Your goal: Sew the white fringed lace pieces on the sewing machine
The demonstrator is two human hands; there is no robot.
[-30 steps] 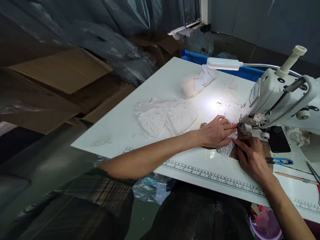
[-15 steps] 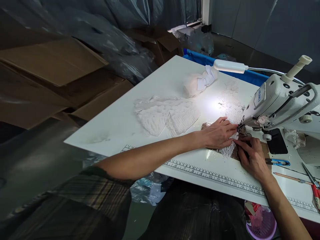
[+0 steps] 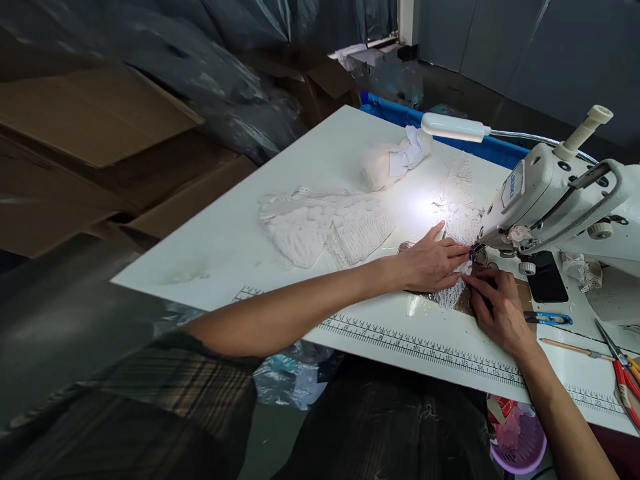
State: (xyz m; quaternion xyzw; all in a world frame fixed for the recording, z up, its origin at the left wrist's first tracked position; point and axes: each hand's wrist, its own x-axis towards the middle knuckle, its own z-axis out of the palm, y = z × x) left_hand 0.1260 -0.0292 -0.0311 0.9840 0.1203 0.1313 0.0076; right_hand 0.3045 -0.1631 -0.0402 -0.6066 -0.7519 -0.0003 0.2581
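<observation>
A white sewing machine (image 3: pixel 545 190) stands at the right, its needle and presser foot (image 3: pixel 473 252) down over a strip of white lace fabric (image 3: pixel 453 295). My left hand (image 3: pixel 433 263) lies flat on the lace just left of the foot, fingers stretched, the thumb spread away. Close in front of the foot, my right hand (image 3: pixel 501 305) has its index finger and thumb drawn together at the lace's right edge. The fingertips partly hide the fabric there. More of the lace (image 3: pixel 460 210) runs out behind the foot under the lamp.
White lace pieces (image 3: pixel 327 227) and a pale bundle (image 3: pixel 390 163) lie on the white table (image 3: pixel 215 250). Blue thread snips (image 3: pixel 550 319), a pencil (image 3: pixel 575 347), red-handled scissors (image 3: pixel 623 380) and a black phone (image 3: pixel 547 277) are at the right. A lamp (image 3: pixel 453 127) shines from above.
The whole view has shifted slightly. My left thumb stands a little farther from the other fingers. Both hands stay beside the presser foot, with the lace almost unmoved.
</observation>
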